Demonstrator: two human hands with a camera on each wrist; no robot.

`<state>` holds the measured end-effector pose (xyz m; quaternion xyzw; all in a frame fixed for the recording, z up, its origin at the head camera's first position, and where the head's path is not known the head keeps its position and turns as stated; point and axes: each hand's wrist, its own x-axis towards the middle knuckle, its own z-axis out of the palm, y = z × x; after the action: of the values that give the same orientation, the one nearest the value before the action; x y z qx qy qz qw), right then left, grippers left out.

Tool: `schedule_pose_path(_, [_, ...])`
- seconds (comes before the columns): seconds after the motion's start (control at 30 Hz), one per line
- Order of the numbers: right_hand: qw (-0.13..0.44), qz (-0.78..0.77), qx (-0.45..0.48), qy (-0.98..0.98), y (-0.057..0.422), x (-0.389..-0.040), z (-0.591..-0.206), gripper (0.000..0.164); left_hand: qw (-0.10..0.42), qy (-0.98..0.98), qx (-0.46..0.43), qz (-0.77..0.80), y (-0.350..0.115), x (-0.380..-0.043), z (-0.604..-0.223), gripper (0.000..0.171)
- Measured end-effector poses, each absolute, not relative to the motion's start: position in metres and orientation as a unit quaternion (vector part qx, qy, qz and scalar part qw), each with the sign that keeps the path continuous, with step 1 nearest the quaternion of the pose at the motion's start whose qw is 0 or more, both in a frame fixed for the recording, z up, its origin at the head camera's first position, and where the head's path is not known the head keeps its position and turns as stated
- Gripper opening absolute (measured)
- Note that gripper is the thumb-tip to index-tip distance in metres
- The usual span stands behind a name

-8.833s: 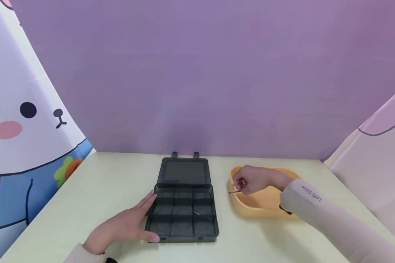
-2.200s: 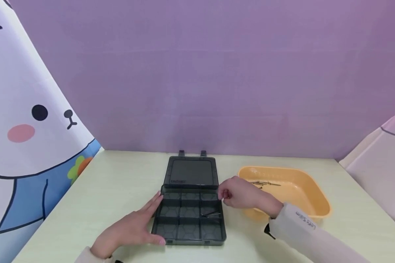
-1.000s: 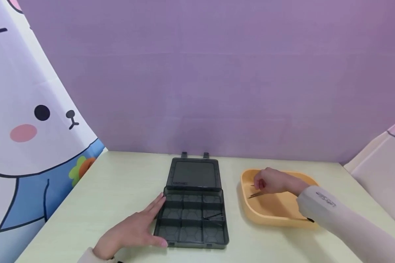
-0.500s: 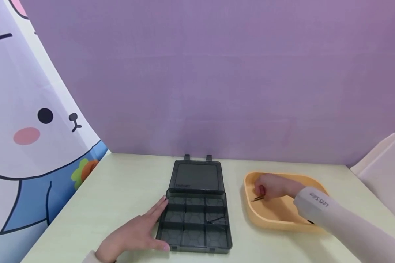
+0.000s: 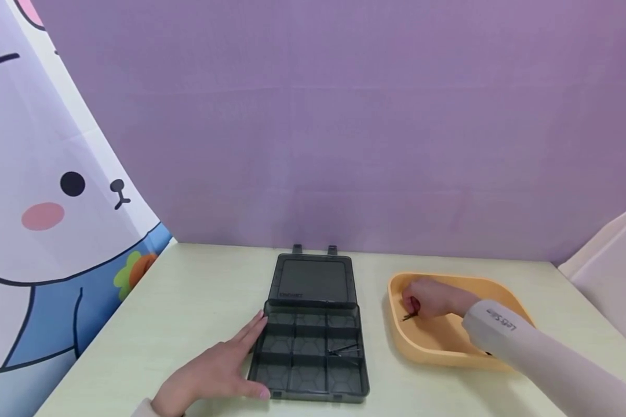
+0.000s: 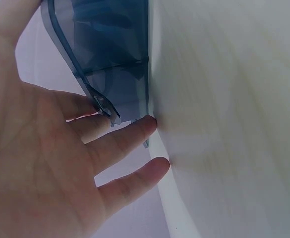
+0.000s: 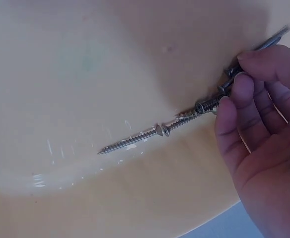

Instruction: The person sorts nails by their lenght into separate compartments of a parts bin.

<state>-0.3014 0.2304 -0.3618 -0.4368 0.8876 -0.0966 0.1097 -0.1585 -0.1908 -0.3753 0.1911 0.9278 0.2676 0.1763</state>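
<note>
My left hand [image 5: 212, 370] rests along the left side of a dark translucent compartment box [image 5: 308, 397], fingers extended and thumb at its front corner. The left wrist view shows spread fingertips [image 6: 147, 124] against the box side, close to the table. The box's lid [image 5: 315, 281] is folded back. Several thin dark nails [image 5: 344, 351] lie in its middle-right compartment. My right hand [image 5: 430, 298] reaches into a yellow tray [image 5: 448, 359]. In the right wrist view, thumb and fingers pinch smooth-shafted nails [image 7: 273, 39]; their number is partly hidden. Threaded screws [image 7: 130, 142] lie beside the fingertips.
The box and tray stand side by side on a pale table [image 5: 203, 289], the tray to the right. A purple backdrop [image 5: 313, 127] rises behind the table. A cartoon-printed sheet [image 5: 42, 255] hangs at the left.
My right hand has gone from the box's right edge back into the tray and now pinches nails there. More nails lie in the middle-right compartment than at first. The left hand keeps its place.
</note>
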Motion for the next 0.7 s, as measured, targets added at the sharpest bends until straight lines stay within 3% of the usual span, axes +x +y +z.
schedule_pose_path(0.7, [0.117,-0.088,-0.415,0.898,0.232,-0.296,-0.348,0.026,0.171,0.927,0.202,0.266,-0.193,-0.155,-0.371,0.114])
